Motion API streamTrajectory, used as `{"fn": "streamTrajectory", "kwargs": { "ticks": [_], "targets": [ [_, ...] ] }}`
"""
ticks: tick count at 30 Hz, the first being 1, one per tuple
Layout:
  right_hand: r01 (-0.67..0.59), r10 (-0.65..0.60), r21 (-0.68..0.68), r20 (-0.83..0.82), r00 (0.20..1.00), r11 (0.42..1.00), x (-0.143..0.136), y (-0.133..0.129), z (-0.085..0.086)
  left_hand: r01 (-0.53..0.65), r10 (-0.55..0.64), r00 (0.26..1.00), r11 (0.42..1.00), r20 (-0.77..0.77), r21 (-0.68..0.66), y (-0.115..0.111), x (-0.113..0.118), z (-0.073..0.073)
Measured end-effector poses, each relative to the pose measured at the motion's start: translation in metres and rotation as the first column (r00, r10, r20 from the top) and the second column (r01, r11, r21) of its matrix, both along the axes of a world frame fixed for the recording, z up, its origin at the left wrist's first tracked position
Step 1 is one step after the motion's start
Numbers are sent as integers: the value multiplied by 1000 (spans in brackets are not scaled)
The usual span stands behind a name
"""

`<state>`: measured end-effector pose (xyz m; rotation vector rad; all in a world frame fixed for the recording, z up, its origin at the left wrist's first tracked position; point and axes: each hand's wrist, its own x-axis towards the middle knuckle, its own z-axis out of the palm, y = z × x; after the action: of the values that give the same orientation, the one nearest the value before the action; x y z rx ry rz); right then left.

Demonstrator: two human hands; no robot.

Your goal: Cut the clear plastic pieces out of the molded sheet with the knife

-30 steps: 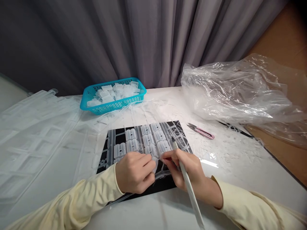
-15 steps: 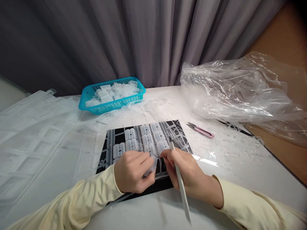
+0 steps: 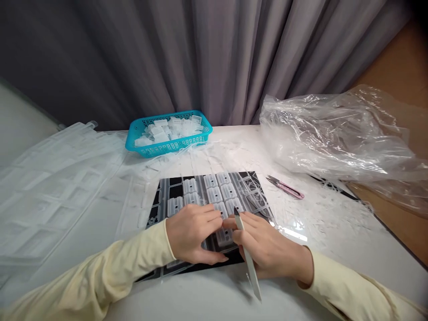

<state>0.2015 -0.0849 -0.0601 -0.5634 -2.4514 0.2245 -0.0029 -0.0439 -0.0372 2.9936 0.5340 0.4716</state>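
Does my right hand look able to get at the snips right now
Probably yes: the snips lie uncovered just beyond your right hand, with nothing tall between. It holds the white tool, though, which may hamper picking them up.

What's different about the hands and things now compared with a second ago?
The left hand has uncurled, its thumb spread. The right hand has turned more palm-down, its slim, dark-tipped white tool tilting differently but still held. The bright-blue plastic basket and pink-handled metal snips have stayed put.
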Motion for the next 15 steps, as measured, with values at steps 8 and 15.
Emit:
{"fn": "streamTrajectory", "kwargs": {
  "ticks": [8, 15],
  "targets": [
    [-28, 36, -70, 112, 993, 997, 2, -5, 0, 5, -15, 994, 995, -112, -95, 14, -20, 27],
    [2, -26, 99, 251, 968, 995, -5, -9, -1, -260, 274, 939, 961, -210, 89, 36, -35, 40]
  ]
}}
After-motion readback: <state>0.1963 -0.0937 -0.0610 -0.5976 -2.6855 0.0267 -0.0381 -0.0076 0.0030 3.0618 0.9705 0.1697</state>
